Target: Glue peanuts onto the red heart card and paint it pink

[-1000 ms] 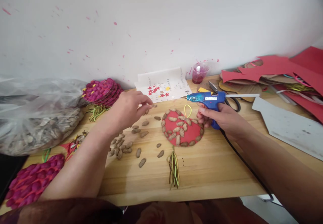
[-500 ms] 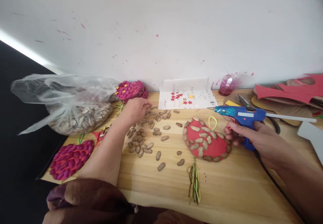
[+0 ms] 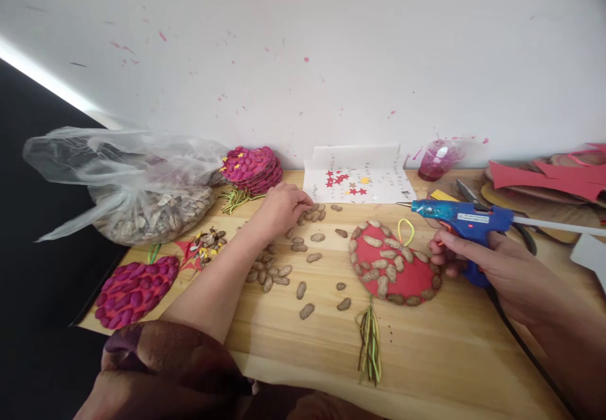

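Half a second on, the left hand (image 3: 284,208) has swept rightward, away from beside the stack of magenta-studded plaques (image 3: 253,170), and now it's down among the loose peanuts (image 3: 307,311) just off the near left corner of the printed paper sheet (image 3: 386,167). That shift uncovers the yellow-green tassel (image 3: 237,199) at the stack's foot, and a heap of mixed seeds (image 3: 211,246) comes into sight beside the forearm.

Over on the other side, no letting go: the right hand (image 3: 483,252) keeps the blue hot glue gun (image 3: 473,218) raised, nozzle aimed left, near the sheet's near right corner. The peanuts on the red rounded plaque (image 3: 409,275) lie as they did, lining the rim with more across the middle; it sits flat on the wooden table (image 3: 303,350), between the two hands, loop at the top and tassel (image 3: 370,344) hanging toward the person.

Pose check! The left arm reaches forward on a diagonal, back of the hand up, fingers drawn together and bent down; whether a peanut is pinched there, I can't tell. The right hand wraps the gun's handle, thumb laid along its side, fingers curled round by the orange trigger.
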`<state>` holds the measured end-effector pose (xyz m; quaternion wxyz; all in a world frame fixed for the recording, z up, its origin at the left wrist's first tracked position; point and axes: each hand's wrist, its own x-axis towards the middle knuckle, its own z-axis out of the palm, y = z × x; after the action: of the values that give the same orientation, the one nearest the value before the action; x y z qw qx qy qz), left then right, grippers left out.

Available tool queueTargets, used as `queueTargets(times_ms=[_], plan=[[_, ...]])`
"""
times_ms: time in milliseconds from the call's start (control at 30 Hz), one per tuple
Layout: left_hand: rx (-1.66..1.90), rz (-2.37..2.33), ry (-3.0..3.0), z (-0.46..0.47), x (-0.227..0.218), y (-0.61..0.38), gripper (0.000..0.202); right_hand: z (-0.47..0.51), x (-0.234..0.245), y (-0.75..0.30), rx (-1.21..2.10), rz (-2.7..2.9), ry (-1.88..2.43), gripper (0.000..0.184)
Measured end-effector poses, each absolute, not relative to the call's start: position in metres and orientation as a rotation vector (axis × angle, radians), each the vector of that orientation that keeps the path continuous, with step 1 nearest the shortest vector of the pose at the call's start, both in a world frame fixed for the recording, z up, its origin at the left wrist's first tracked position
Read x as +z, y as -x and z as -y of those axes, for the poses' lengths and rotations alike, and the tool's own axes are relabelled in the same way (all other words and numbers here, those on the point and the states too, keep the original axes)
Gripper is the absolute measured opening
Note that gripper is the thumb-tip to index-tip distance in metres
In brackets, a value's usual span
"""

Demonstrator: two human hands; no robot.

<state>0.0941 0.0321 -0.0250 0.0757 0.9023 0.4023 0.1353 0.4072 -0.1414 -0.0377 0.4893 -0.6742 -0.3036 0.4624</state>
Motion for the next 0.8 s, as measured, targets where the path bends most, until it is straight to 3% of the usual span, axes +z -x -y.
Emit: queueTargets(times_ms=[433,800], plan=[[0.550,-1.353,-2.600,-0.017,-0.030,-0.113,0.015,0.142,-0.030,-0.400,1.068,0.781,1.669,0.035],[0.361,-1.404,-2.785,-0.002,-0.027,-0.121,0.017,0.143,-0.026,-0.401,1.160,0.831,1.582,0.029]])
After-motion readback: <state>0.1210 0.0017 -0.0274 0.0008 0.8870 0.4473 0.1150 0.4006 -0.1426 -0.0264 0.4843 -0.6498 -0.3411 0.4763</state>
